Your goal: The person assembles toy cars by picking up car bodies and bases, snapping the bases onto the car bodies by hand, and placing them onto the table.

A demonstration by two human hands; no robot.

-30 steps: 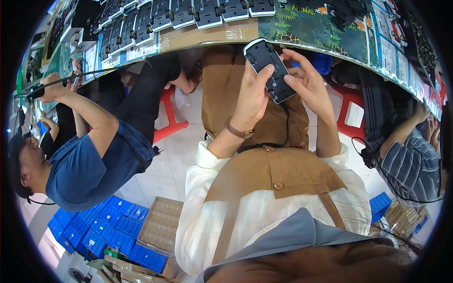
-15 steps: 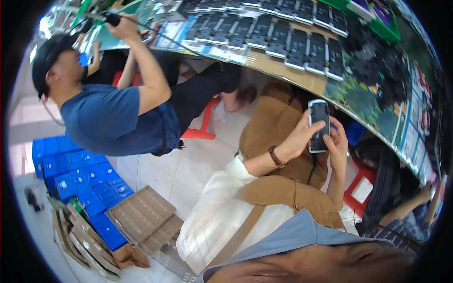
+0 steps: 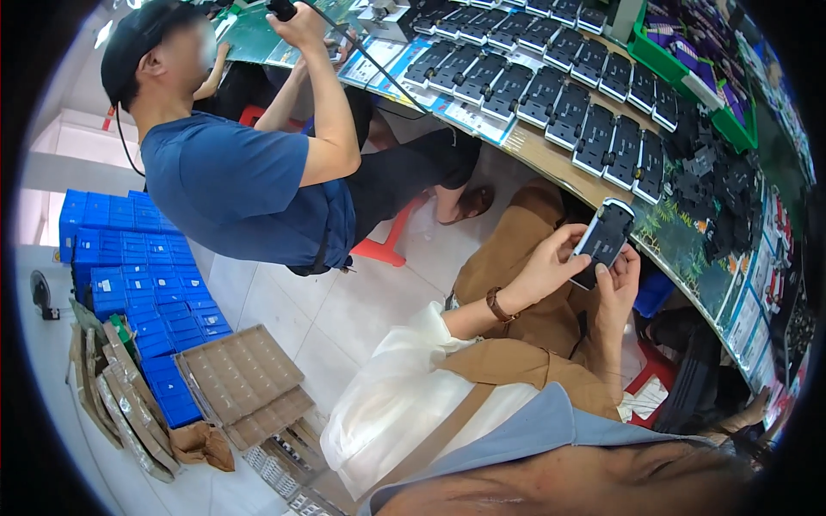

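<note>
Between my two hands is an oblong black plastic casing (image 3: 607,230) with a white rim and a rounded white end. It tilts over my lap at the table's front edge, and its exact kind is unclear. My left hand (image 3: 557,260) grips its left side with fingers and thumb. My right hand (image 3: 618,282) pinches the lower right end, its thumb on the black face. Similar black casings with white rims (image 3: 594,136) lie in rows on the table just beyond. Right of them is a heap of loose black plastic parts (image 3: 716,199).
A green bin (image 3: 738,131) holding purple items stands at the far right of the table. On my left a co-worker in a blue shirt (image 3: 225,185) holds a dark corded tool. Blue boxes (image 3: 138,288) and brown trays (image 3: 245,370) are stacked on the floor. Red stools (image 3: 383,249) are under the table.
The casing has risen toward the table edge and tilted from near upright to a slant. Both hands moved with it, and my left thumb shifted to its lower left edge. My view has also shifted.
</note>
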